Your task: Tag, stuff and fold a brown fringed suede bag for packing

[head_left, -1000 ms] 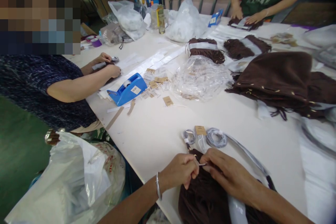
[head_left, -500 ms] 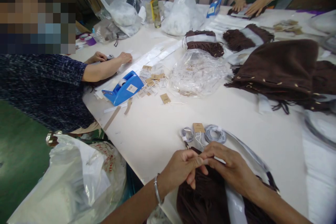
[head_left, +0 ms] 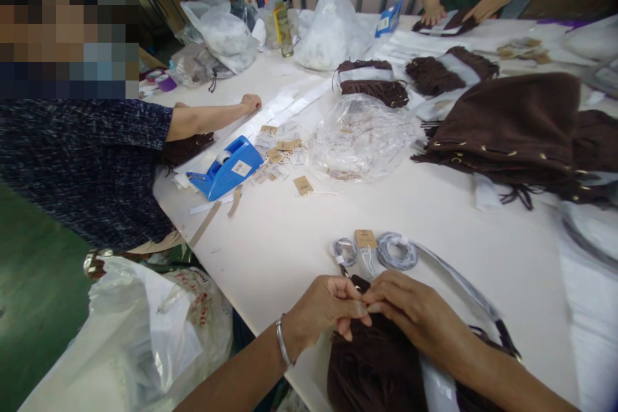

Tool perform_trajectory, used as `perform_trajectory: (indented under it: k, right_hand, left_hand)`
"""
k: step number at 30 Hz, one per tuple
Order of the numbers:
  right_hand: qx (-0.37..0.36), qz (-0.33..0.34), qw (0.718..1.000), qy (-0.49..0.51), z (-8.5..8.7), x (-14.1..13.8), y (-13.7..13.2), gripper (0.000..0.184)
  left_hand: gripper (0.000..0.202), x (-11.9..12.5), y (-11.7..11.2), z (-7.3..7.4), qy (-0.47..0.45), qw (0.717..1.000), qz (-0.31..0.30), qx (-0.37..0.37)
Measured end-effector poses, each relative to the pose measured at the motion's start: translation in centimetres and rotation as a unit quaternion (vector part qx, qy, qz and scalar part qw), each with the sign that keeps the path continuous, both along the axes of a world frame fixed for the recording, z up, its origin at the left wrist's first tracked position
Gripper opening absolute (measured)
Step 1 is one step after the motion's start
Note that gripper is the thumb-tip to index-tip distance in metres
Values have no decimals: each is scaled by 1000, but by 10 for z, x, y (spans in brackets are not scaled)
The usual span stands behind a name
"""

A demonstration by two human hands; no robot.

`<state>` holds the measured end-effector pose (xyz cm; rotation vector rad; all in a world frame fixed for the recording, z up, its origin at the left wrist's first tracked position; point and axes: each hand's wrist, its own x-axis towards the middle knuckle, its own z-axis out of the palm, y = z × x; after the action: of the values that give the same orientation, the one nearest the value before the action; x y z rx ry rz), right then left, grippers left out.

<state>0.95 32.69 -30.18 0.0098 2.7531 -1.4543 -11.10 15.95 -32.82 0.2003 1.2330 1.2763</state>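
Near the table's front edge lies a dark brown fringed bag (head_left: 371, 367), with a pale wrapped band across it. Just above it, my left hand (head_left: 331, 306) and my right hand (head_left: 405, 302) meet at their fingertips. Both are closed in a pinch; whatever is between the fingers is too small or hidden to name. Beyond my fingers, a tan card tag (head_left: 365, 239) with white string lies between a small grey wrapped ring (head_left: 344, 250) and a larger grey wrapped coil (head_left: 396, 251). A wrapped strap (head_left: 454, 277) runs from the coil down to the bag's right side.
A blue tape dispenser (head_left: 232, 167), loose tan tags (head_left: 303, 185) and a clear plastic bag (head_left: 364, 135) lie mid-table. Brown bags (head_left: 512, 122) are piled right. A person in dark sleeves (head_left: 87, 167) works at left; another person's hands (head_left: 434, 16) are at the far side.
My joined hands have shifted slightly left, still pinched together. The left co-worker's arm has reached farther across the table to the right. The far co-worker's hands have moved slightly apart on a brown piece.
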Motion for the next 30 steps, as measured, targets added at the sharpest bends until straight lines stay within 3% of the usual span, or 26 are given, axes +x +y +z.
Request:
perform_trajectory:
  k: [6,10,17,22,30]
  right_hand:
    - [-3,8,1000,1,7,-5,-14,19]
    - [-9,42,999,12,3,-17,-21,20]
    - [-18,35,999,-28,2,1,-4,18]
    - [-24,33,999,-12,-9,-6,-1,21]
    - [-19,13,1000,-12,-8,-10,-4,18]
  left_hand:
    - [30,5,-14,9,-3,998,29,-52]
    - [38,-8,-29,0,11,994,31,-105]
    - [33,14,-11,-1,51,998,-26,-41]
    - [29,9,-10,7,71,996,-36,-28]
    - [26,3,-2,3,43,996,38,-65]
